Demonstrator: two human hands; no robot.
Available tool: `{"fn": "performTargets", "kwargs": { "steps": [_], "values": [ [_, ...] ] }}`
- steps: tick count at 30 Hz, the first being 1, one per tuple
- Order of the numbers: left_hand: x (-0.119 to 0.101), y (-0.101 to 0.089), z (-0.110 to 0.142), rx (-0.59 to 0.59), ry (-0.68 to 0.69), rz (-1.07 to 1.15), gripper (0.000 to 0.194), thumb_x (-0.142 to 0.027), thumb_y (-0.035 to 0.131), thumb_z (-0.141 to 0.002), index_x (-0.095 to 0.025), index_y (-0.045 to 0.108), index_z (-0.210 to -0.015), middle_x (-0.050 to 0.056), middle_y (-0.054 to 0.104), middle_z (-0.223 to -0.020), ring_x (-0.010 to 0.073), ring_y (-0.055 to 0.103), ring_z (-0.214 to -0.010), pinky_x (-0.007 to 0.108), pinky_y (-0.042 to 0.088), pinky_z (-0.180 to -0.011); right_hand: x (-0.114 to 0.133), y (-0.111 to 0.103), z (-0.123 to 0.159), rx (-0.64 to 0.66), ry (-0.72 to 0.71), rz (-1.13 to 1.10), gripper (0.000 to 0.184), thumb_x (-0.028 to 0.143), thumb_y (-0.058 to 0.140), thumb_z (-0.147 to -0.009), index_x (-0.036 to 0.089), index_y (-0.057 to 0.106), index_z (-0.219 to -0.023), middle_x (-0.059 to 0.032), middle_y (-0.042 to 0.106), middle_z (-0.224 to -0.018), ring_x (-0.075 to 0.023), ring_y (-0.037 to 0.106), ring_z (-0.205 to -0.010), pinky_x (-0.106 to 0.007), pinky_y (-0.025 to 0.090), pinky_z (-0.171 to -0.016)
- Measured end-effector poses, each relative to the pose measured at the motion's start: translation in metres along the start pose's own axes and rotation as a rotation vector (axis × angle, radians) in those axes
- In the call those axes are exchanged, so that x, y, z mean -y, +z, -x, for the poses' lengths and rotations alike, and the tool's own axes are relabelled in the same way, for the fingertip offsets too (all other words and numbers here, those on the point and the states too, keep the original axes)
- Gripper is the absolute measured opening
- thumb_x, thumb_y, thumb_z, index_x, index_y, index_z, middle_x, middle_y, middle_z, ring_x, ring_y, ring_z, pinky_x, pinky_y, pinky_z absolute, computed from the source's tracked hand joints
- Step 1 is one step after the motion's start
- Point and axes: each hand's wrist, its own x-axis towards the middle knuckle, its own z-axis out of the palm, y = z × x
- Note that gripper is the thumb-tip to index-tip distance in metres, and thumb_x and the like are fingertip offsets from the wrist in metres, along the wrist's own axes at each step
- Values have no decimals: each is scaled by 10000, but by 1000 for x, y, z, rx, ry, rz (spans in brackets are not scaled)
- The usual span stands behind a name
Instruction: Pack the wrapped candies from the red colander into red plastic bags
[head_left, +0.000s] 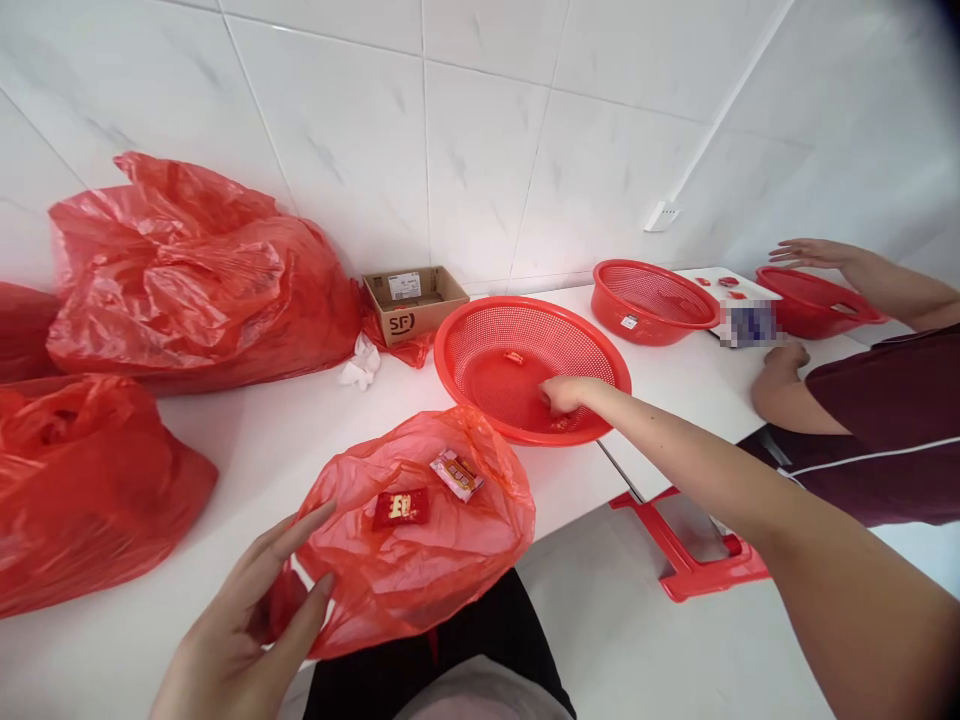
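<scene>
My left hand (259, 605) grips the near-left edge of a thin red plastic bag (390, 590), its thumb and fingers around the film. The bag's mouth gapes upward at the table's front edge. Inside lie a red packet with gold print (401, 507) and a pink-and-white packet (457, 475). My right hand (564, 394) reaches down into a round red plastic basket (480, 325) with its fingers curled together near the bottom. Whatever those fingers hold, if anything, is hidden. A small wrapped piece (514, 358) lies on the basket's floor, and another shows just below my right hand.
Full red bags (202, 290) stand on the left. Behind, a cardboard box (416, 300) sits beside crumpled white tissue (362, 362). Another red basket (652, 325) stands farther right, near a co-worker's arms (885, 275) and basket. A red stool (697, 565) is below the table.
</scene>
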Motion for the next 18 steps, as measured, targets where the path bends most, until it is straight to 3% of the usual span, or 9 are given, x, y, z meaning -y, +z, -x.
{"fn": "performTargets", "kwargs": {
  "steps": [3, 5, 7, 10, 12, 15, 18],
  "values": [
    [-5, -2, 0, 59, -2, 9, 549, -561, 587, -787, -369, 552, -1300, -8, 628, -1153, 183, 614, -901, 272, 503, -815, 0, -2, -3, 10, -68, 7, 221, 172, 603, -804, 138, 627, -1020, -78, 640, -958, -165, 597, -770, -287, 460, -658],
    [-8, -3, 1, 38, -38, 46, 494, -548, 557, -817, -379, 556, -1280, -36, 579, -1276, 215, 544, -1150, 302, 416, -1007, -3, -5, -2, 44, -106, -3, 216, 136, 592, -773, 153, 655, -979, -78, 646, -947, -166, 594, -748, -277, 439, -634],
    [-9, -3, 2, 33, -73, 76, 467, -545, 555, -823, -397, 553, -1266, -72, 530, -1342, 213, 494, -1211, 307, 319, -1089, -6, -6, -1, 123, -126, -12, 234, 105, 636, -691, 167, 695, -909, -63, 659, -883, -170, 602, -713, -270, 429, -613],
    [-4, -3, 1, 69, -97, 63, 535, -577, 565, -807, -397, 512, -1308, -46, 560, -1241, 171, 560, -909, 298, 416, -943, -6, -3, 0, 196, -128, -10, 308, 112, 707, -595, 189, 721, -893, -33, 669, -837, -181, 616, -706, -271, 433, -611],
    [2, -4, -1, 90, -67, 35, 570, -582, 569, -803, -380, 499, -1332, -23, 569, -1172, 137, 518, -731, 284, 455, -803, -3, 1, -1, 187, -117, 4, 288, 125, 728, -567, 176, 722, -850, -35, 671, -804, -200, 620, -708, -286, 434, -614],
    [6, -6, -3, 76, -6, 13, 584, -584, 597, -775, -365, 534, -1312, -5, 568, -1152, 117, 518, -673, 267, 476, -725, 1, 2, -1, 136, -121, -1, 142, 118, 710, -590, 146, 693, -728, -52, 668, -740, -216, 626, -707, -299, 438, -622],
    [0, -9, -1, 50, -62, 10, 616, -607, 576, -776, -361, 512, -1336, -14, 591, -928, 114, 491, -604, 260, 473, -664, 2, -10, 9, 38, -204, -83, 44, 132, 650, -701, 144, 664, -741, -78, 692, -829, -200, 640, -768, -281, 450, -655]
  ]
}}
